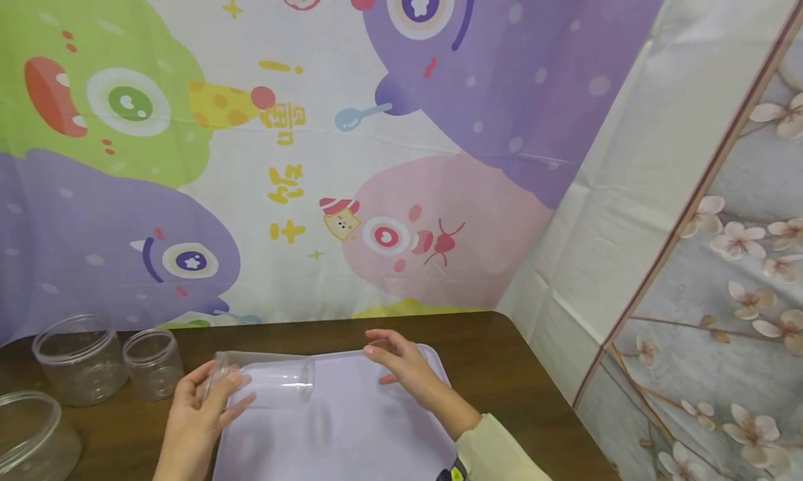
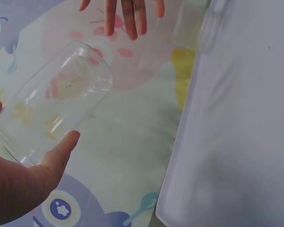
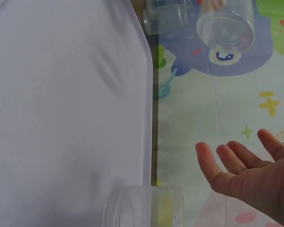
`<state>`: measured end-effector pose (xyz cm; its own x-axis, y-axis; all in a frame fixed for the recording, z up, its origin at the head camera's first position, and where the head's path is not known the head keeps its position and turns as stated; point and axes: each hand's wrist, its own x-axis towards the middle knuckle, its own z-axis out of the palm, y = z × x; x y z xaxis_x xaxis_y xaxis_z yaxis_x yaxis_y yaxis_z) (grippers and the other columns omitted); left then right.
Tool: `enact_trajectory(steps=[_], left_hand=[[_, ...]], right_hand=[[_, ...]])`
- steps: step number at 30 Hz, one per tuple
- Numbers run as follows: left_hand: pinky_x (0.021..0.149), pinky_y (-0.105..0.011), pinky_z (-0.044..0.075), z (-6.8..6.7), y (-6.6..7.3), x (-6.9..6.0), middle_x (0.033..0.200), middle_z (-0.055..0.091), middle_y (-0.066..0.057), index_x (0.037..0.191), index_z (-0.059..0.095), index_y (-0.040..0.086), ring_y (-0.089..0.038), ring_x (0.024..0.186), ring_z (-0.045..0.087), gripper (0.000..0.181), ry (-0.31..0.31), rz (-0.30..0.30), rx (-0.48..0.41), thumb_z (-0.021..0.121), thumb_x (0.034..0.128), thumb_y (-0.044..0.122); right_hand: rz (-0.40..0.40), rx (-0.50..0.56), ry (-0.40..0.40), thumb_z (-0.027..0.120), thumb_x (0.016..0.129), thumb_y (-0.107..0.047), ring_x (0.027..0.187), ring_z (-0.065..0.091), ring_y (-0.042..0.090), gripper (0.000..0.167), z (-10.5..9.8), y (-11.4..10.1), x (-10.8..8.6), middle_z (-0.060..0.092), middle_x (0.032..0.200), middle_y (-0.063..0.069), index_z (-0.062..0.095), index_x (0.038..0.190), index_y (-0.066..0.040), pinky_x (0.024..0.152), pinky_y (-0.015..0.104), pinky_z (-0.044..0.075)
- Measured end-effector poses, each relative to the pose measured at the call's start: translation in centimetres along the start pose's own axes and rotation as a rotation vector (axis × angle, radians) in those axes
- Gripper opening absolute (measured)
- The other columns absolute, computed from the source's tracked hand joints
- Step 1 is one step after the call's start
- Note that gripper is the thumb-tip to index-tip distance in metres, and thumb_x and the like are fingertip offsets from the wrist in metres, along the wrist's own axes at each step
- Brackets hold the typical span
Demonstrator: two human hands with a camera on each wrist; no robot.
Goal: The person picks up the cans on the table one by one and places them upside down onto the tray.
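Note:
A tall clear plastic jar (image 1: 282,382) lies sideways in the grip of my left hand (image 1: 203,404), raised over the lilac tray (image 1: 351,439). Its base points right, and the left fingers and thumb wrap the other end. In the left wrist view the thumb of the left hand (image 2: 33,184) presses along the wall of the tall jar (image 2: 61,94). My right hand (image 1: 408,369) hovers above the right side of the tray, apart from the jar, fingers spread and holding nothing. A smaller clear jar (image 3: 146,208) stands at the tray's far edge, seen below the right hand (image 3: 251,175).
Left of the tray, several clear jars stand on the dark wooden table (image 1: 502,369): a wide jar (image 1: 81,362), a small jar (image 1: 153,366) and a large jar (image 1: 37,439) nearest me. A cartoon-printed cloth (image 1: 301,258) hangs behind the table.

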<state>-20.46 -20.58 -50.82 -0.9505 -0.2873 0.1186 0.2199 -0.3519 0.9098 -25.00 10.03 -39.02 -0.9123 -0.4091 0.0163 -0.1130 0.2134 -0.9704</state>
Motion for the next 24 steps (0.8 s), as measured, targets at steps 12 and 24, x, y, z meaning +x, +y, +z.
enact_trajectory(steps=[12,24], left_hand=[[0.084,-0.042,0.055,0.4,-1.7,0.6,0.127,0.046,-0.014,0.134,0.024,0.013,-0.017,0.104,0.064,0.058,0.041,-0.056,0.034,0.062,0.0907,0.015],[0.085,-0.038,0.055,2.0,-2.2,0.5,0.130,0.042,-0.012,0.135,0.023,0.015,-0.016,0.105,0.064,0.062,0.049,-0.086,0.041,0.064,0.0896,0.021]], right_hand=[[-0.008,0.024,-0.039,0.057,0.091,-0.034,0.121,0.051,0.032,0.048,0.8,-0.1,0.2,0.054,0.127,0.020,0.049,0.130,-0.008,0.080,0.042,0.056],[-0.009,0.040,-0.058,0.058,0.091,-0.032,0.118,0.054,0.031,0.045,2.1,-0.2,0.5,0.057,0.124,0.018,0.051,0.128,-0.008,0.083,0.051,0.054]])
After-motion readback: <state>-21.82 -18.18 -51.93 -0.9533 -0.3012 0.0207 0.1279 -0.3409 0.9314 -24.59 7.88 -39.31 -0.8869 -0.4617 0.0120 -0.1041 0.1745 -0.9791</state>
